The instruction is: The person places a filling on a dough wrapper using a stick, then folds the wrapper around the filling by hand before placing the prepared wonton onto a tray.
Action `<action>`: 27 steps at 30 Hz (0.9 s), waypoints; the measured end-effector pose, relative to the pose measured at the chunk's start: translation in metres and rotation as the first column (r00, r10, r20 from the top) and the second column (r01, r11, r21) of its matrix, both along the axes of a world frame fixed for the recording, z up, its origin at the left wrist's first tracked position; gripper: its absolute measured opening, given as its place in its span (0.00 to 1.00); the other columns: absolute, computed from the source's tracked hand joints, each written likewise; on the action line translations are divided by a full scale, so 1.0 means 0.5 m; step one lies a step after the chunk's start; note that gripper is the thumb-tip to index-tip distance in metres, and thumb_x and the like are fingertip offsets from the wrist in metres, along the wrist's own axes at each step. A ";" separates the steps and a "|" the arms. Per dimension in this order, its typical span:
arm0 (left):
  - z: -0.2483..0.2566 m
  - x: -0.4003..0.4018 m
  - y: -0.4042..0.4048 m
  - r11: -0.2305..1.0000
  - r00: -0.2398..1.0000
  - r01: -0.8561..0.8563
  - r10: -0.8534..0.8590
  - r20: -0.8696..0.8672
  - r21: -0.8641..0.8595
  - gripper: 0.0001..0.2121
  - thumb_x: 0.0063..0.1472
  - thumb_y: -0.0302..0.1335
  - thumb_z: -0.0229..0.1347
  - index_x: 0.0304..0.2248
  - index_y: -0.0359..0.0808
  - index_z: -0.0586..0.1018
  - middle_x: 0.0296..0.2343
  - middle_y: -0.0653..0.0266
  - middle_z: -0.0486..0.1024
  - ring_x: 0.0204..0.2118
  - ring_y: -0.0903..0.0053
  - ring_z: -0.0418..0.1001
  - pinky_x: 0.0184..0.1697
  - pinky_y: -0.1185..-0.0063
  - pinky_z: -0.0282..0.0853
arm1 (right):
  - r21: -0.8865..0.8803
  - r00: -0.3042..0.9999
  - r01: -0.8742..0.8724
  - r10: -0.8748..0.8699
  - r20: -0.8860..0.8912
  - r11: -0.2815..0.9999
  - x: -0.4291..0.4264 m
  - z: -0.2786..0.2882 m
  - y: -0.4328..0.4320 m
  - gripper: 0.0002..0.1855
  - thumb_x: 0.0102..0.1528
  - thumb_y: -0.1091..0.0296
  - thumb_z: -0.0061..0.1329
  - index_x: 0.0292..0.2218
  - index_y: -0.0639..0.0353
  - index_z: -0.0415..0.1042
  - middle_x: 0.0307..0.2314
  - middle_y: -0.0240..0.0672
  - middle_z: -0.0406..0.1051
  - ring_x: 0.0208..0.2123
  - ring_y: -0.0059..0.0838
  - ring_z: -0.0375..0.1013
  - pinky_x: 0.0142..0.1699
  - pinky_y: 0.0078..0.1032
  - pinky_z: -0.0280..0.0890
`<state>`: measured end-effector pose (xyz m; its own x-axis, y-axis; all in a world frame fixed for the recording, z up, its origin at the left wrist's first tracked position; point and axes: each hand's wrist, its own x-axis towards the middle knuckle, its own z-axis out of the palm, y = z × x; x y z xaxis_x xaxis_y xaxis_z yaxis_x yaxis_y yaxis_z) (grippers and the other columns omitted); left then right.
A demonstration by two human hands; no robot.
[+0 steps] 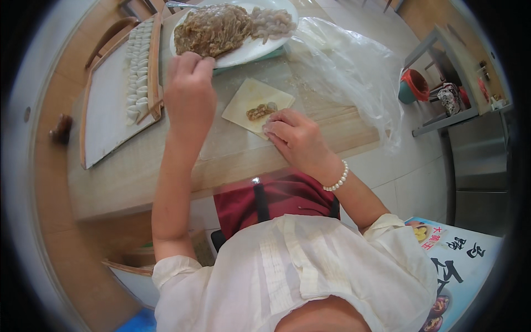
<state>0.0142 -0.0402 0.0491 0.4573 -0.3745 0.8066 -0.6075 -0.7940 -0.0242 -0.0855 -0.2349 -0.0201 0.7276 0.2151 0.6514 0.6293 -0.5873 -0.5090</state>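
A square of pale dough wrapper (249, 93) lies on the board before me, possibly the top of a stack. On it sit a small lump of meat filling (255, 113) and a greyish piece that looks like shrimp. My right hand (296, 133) has its fingertips pinched at the wrapper's near corner. My left hand (191, 83), blurred, is at the near rim of a white oval plate (244, 58); its fingertips are hidden, so what they hold cannot be told. The plate bears a large mound of minced filling (211, 29) and a heap of peeled shrimp (274, 24).
At left, a wood-rimmed tray (108, 103) holds rows of folded dumplings (139, 70). A metal utensil handle (181, 5) rests at the plate's far edge. A clear plastic bag (352, 70) drapes over the board's right side. A lined bin (412, 87) stands farther right.
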 end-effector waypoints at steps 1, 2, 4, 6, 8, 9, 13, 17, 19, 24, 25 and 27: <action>0.005 0.008 0.007 0.999 0.999 -0.032 0.032 0.012 0.010 0.10 0.48 0.15 0.55 0.31 0.35 0.82 0.28 0.61 0.73 0.35 0.64 0.72 0.36 0.70 0.71 | -0.010 1.000 0.000 0.000 0.011 1.000 0.001 0.000 0.000 0.05 0.48 0.78 0.55 0.29 0.62 0.73 0.30 0.38 0.72 0.33 0.42 0.73 0.38 0.34 0.70; 0.007 0.011 0.011 0.998 0.998 -0.065 0.065 0.025 0.019 0.10 0.48 0.16 0.55 0.31 0.35 0.81 0.27 0.61 0.73 0.35 0.64 0.72 0.36 0.70 0.71 | -0.020 1.000 -0.001 0.001 0.022 1.000 0.002 0.001 0.000 0.05 0.48 0.78 0.55 0.29 0.62 0.73 0.30 0.38 0.72 0.33 0.42 0.73 0.38 0.34 0.70; -0.001 -0.015 0.019 0.998 0.999 0.030 -0.028 0.030 -0.058 0.09 0.49 0.17 0.55 0.30 0.36 0.81 0.27 0.62 0.73 0.35 0.64 0.72 0.36 0.70 0.70 | 0.016 1.000 -0.007 0.007 -0.004 1.000 0.004 -0.002 0.009 0.05 0.47 0.78 0.55 0.29 0.61 0.73 0.30 0.38 0.72 0.33 0.41 0.73 0.38 0.33 0.71; -0.019 -0.026 0.017 0.991 0.995 0.101 -0.098 0.035 -0.094 0.08 0.49 0.17 0.55 0.30 0.36 0.81 0.27 0.62 0.73 0.35 0.64 0.72 0.36 0.70 0.70 | 0.016 0.999 0.020 -0.020 -0.048 1.000 0.003 -0.010 0.009 0.05 0.48 0.77 0.56 0.29 0.61 0.74 0.31 0.38 0.73 0.33 0.41 0.74 0.38 0.32 0.71; -0.028 -0.040 0.024 0.991 0.992 0.123 -0.121 0.031 -0.053 0.08 0.49 0.17 0.55 0.30 0.36 0.81 0.28 0.62 0.74 0.35 0.65 0.72 0.36 0.70 0.70 | 0.010 0.993 0.056 -0.055 -0.104 0.998 -0.003 -0.027 0.003 0.06 0.49 0.77 0.58 0.31 0.61 0.76 0.33 0.39 0.75 0.34 0.39 0.76 0.38 0.31 0.72; -0.033 -0.037 0.027 0.994 0.995 0.100 -0.099 0.026 -0.046 0.08 0.49 0.16 0.56 0.30 0.36 0.81 0.28 0.61 0.74 0.35 0.64 0.72 0.36 0.70 0.70 | 0.004 0.996 0.053 -0.053 -0.071 0.999 -0.003 -0.023 0.003 0.05 0.48 0.77 0.57 0.31 0.61 0.75 0.33 0.38 0.74 0.34 0.40 0.75 0.39 0.32 0.72; -0.024 -0.005 0.050 0.994 0.994 0.099 -0.096 0.052 -0.051 0.10 0.48 0.13 0.60 0.30 0.35 0.81 0.28 0.61 0.75 0.34 0.64 0.72 0.36 0.71 0.69 | -0.002 1.000 0.024 -0.024 -0.011 1.000 0.001 -0.002 0.006 0.05 0.49 0.77 0.56 0.30 0.61 0.74 0.32 0.39 0.74 0.34 0.42 0.74 0.39 0.33 0.71; -0.016 -0.002 0.049 0.979 0.985 0.171 -0.167 0.043 -0.112 0.10 0.46 0.13 0.59 0.29 0.35 0.81 0.28 0.62 0.75 0.33 0.65 0.72 0.35 0.71 0.69 | -0.001 1.000 0.009 -0.009 -0.018 1.000 0.001 -0.004 0.004 0.06 0.49 0.77 0.56 0.31 0.61 0.74 0.32 0.40 0.74 0.34 0.42 0.74 0.38 0.34 0.71; -0.013 -0.010 0.040 0.963 0.977 0.214 -0.207 0.055 -0.165 0.10 0.46 0.13 0.60 0.29 0.35 0.81 0.28 0.62 0.75 0.33 0.65 0.71 0.36 0.71 0.69 | 0.004 1.000 0.010 -0.010 -0.017 1.000 0.000 -0.002 0.001 0.06 0.49 0.76 0.56 0.31 0.62 0.74 0.32 0.40 0.73 0.33 0.42 0.74 0.38 0.33 0.71; -0.005 -0.009 0.034 0.970 0.994 0.108 -0.101 0.041 -0.218 0.11 0.48 0.13 0.60 0.31 0.35 0.81 0.29 0.62 0.75 0.34 0.65 0.71 0.36 0.72 0.68 | 0.002 1.000 0.015 -0.015 -0.014 1.000 -0.004 -0.005 0.000 0.06 0.49 0.77 0.56 0.31 0.61 0.74 0.32 0.39 0.73 0.33 0.42 0.74 0.37 0.33 0.71; -0.010 -0.011 0.034 0.971 0.995 0.099 -0.096 0.025 -0.216 0.11 0.48 0.13 0.60 0.32 0.35 0.81 0.29 0.62 0.75 0.34 0.65 0.71 0.36 0.72 0.68 | 0.009 1.000 0.019 -0.019 -0.017 1.000 -0.004 -0.006 0.001 0.05 0.49 0.77 0.56 0.31 0.61 0.74 0.32 0.39 0.73 0.33 0.42 0.74 0.37 0.33 0.71; -0.013 -0.009 0.032 0.992 0.999 0.034 -0.037 -0.023 -0.119 0.09 0.51 0.15 0.60 0.33 0.33 0.81 0.31 0.61 0.76 0.36 0.66 0.72 0.38 0.73 0.69 | 0.022 0.999 0.029 -0.028 -0.030 0.999 -0.003 -0.006 0.003 0.05 0.49 0.77 0.56 0.31 0.60 0.74 0.32 0.38 0.73 0.33 0.41 0.74 0.36 0.33 0.71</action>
